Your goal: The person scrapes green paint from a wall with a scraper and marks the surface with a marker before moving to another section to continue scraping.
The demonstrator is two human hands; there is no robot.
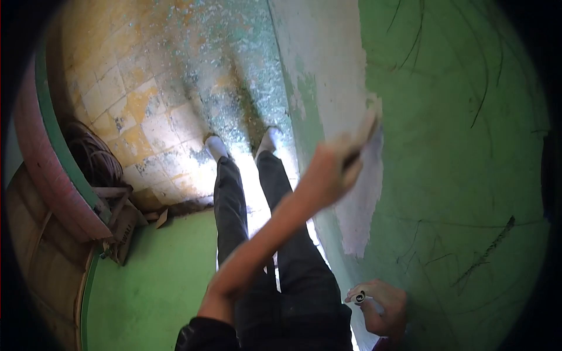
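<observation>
My left hand (331, 169) reaches across my body to the wall on the right, its fingers closed around a scraper (367, 127) blurred by motion. The scraper's far end is at the border between a bare, pale strip (354, 199) and the green paint (445, 164). Low on the right, close to the wall, my right hand (383, 307) is closed around a slim, pale tube-like thing (360, 297). Its round end with a dark middle points toward my legs; the kind cannot be made out.
Paint flakes (234, 35) litter the worn tile floor (137, 111) around my feet. To the left are a curved pink and green edge (55, 158), a dark coil (93, 152) and a wooden box-like piece (123, 228). Dark scratches (486, 251) mark the green wall.
</observation>
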